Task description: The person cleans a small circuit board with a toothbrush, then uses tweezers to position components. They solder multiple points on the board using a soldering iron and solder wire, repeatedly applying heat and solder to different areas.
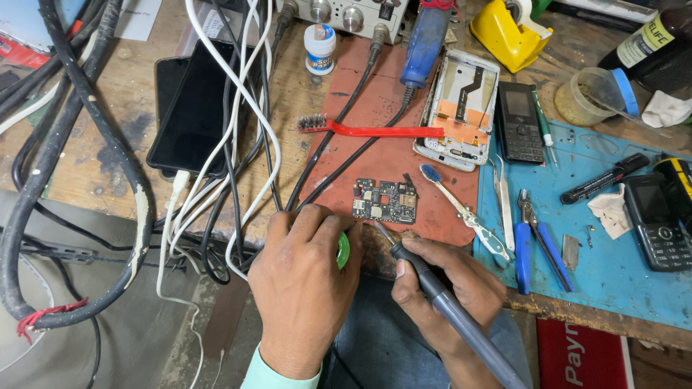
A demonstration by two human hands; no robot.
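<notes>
Right hand (pixel 450 288): grip closed round grey soldering iron (pixel 461 320), tip by circuit board (pixel 386 201) on red mat (pixel 346 151). Left hand (pixel 303 281): grip closed over green spool (pixel 344 251).

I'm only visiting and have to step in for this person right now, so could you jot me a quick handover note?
Left hand: grip closed around a small green round container at the bench edge.
Right hand: holds the soldering iron, tip close to the lower edge of the phone circuit board on the red mat.
Done: board is out of the opened phone frame.
Left: cannot tell which joints are finished. Tweezers and blue-handled pliers lie on the blue mat.
</notes>
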